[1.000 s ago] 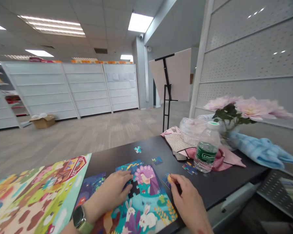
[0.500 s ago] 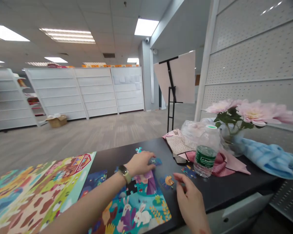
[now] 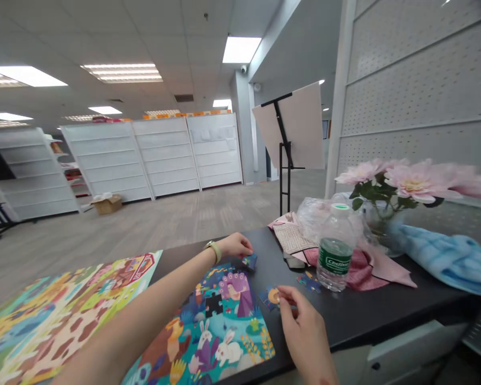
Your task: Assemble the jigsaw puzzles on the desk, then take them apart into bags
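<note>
A partly built jigsaw puzzle [image 3: 220, 326] with rabbits and a peacock lies on the black table [image 3: 369, 315], with one gap near its middle. My left hand [image 3: 234, 246] reaches to the table's far edge, fingers curled over a puzzle piece there that I cannot see. A blue piece [image 3: 249, 261] lies just right of it. My right hand [image 3: 300, 321] rests near the front, fingers pinched on a blue and orange piece [image 3: 270, 295]. Another loose piece [image 3: 309, 282] lies by the bottle.
A water bottle [image 3: 335, 247] with a green label stands right of the puzzle, on pink cloth [image 3: 361, 270]. Behind it are a vase of pink flowers [image 3: 401, 182], a plastic bag and a blue towel [image 3: 449, 256]. A colourful picture board [image 3: 64, 310] lies at left.
My left hand left the puzzle and reached forward to the table's far edge. My right hand lifted off the orange piece, then came back to pinch it. The view shifted left.
</note>
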Motion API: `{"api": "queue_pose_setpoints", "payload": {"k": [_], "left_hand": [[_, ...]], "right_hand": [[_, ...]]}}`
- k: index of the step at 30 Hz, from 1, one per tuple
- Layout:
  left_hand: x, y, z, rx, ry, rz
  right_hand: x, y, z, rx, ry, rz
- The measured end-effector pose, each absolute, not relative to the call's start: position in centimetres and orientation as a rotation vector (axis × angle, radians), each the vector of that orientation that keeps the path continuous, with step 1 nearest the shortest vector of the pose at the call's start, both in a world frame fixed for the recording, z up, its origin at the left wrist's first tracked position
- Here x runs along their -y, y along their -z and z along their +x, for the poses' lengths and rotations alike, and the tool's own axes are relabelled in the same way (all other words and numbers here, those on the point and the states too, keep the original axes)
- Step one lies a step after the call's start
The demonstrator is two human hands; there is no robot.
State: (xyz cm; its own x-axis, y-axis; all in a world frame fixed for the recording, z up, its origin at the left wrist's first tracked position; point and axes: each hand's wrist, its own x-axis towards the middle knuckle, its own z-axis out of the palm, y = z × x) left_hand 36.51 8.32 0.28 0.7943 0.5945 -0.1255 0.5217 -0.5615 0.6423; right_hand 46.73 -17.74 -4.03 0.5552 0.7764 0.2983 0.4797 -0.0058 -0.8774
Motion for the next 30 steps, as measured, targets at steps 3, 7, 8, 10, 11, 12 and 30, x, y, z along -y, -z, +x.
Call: {"api": "queue_pose_setpoints", "payload": {"k": [3,7,8,10,11,12,30], "left_hand": [[-8.8,0.6,34.3,-0.879,-0.206,2.229],[-8.6,1.9,31.7,-0.907,-0.308,2.256],[-8.5,2.2,31.3,-0.905,-0.329,2.276],[-8.4,2.7,30.7,-0.898,-0.362,2.319],[-8.3,2.8,30.5,-0.892,-0.375,2.339],[-8.3,3.0,30.4,-0.886,-0.389,2.359],[-7.7,2.4,30.2,-0.726,-0.347,2.561]], "right_hand": [[17.7,4.0,46.4,1.094,-0.342,-1.625],[17.8,4.1,46.5,1.077,-0.336,-1.631],[17.8,4.1,46.5,1.079,-0.339,-1.632],[17.8,4.1,46.6,1.082,-0.344,-1.632],[17.8,4.2,46.7,1.085,-0.345,-1.633],[17.7,4.2,46.7,1.087,-0.345,-1.636],[18.9,4.6,50.4,1.017,-0.118,-1.851]]}}
